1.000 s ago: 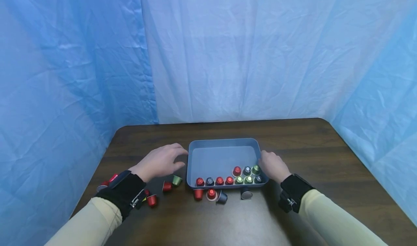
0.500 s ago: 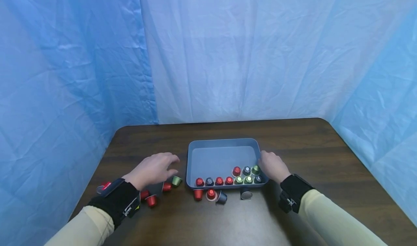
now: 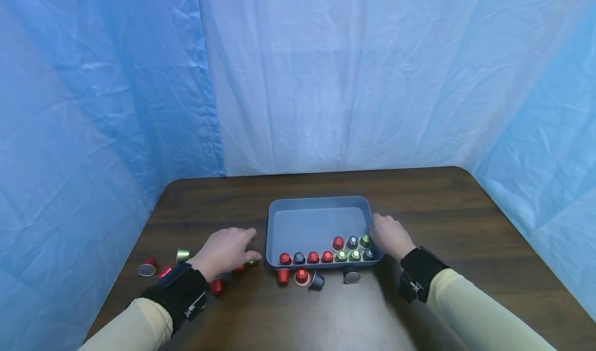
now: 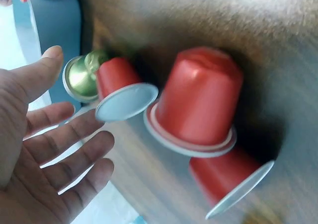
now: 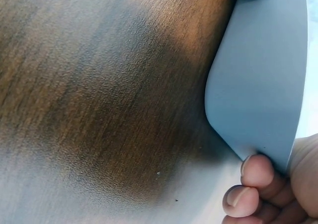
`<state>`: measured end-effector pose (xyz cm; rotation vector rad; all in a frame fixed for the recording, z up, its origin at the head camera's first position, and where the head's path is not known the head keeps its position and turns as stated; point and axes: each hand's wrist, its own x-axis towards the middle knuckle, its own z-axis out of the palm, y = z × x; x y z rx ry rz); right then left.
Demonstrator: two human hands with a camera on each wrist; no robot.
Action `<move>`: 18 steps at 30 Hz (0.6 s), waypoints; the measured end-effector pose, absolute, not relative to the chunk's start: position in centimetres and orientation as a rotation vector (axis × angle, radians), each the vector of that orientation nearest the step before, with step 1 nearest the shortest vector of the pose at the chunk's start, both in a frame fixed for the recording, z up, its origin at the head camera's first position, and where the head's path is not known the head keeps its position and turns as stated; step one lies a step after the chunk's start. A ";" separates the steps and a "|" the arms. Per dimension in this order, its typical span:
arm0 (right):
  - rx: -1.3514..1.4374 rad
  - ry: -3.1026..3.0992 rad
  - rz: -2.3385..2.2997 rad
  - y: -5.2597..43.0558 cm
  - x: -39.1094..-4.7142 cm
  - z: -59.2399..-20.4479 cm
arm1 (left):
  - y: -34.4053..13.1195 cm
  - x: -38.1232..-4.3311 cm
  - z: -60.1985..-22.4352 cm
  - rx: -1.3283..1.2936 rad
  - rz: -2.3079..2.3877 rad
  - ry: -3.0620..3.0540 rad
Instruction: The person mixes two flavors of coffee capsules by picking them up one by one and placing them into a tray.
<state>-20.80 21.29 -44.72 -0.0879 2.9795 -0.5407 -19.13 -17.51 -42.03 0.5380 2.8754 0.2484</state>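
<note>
Reaching with the left hand [image 3: 225, 253] low over a dark brown wood-grain table [image 3: 442, 201], with fingers spread wide and thumb held apart. Can see near the thumb a shiny green cup-shaped capsule [image 4: 82, 80] with a silver rim and, right beside it, a smooth red cup-shaped capsule [image 4: 119, 77] with pale lid turned outward. Cannot tell whether touching either. Beyond the fingertips, shows another red capsule [image 4: 201, 95], close by a tipped red capsule [image 4: 223, 177].

Gripping with the right hand [image 3: 391, 237] the right wall of a shallow blue-grey rectangular tray [image 3: 307, 219], with fingertips bent against the outer lower edge. Along the near wall inside, holds a row of seven red, green and dark capsules [image 3: 313, 258]; behind the row's right part, three more.

Just outside the near wall, has two red capsules [image 3: 283, 276] and two dark capsules [image 3: 351, 275] on the table. Far left, shows a green capsule on its side [image 3: 183, 255] and a red capsule with silvery lid [image 3: 147, 268]. Too small to read any marking on the capsules.

Wearing black wristbands [image 3: 177, 295] over cream sleeves [image 3: 479, 315], before blue fabric sheets [image 3: 349, 82].
</note>
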 end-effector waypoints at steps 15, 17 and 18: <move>-0.071 2.969 -0.560 21.3 -21.0 -44.9 | -16.2 -19.3 -43.7 0.645 0.127 2.925; -0.069 2.969 -0.564 21.3 -21.0 -44.9 | -16.1 -19.3 -43.7 0.644 0.121 2.928; -0.068 2.966 -0.565 21.3 -21.0 -44.9 | -16.0 -19.3 -43.8 0.643 0.120 2.927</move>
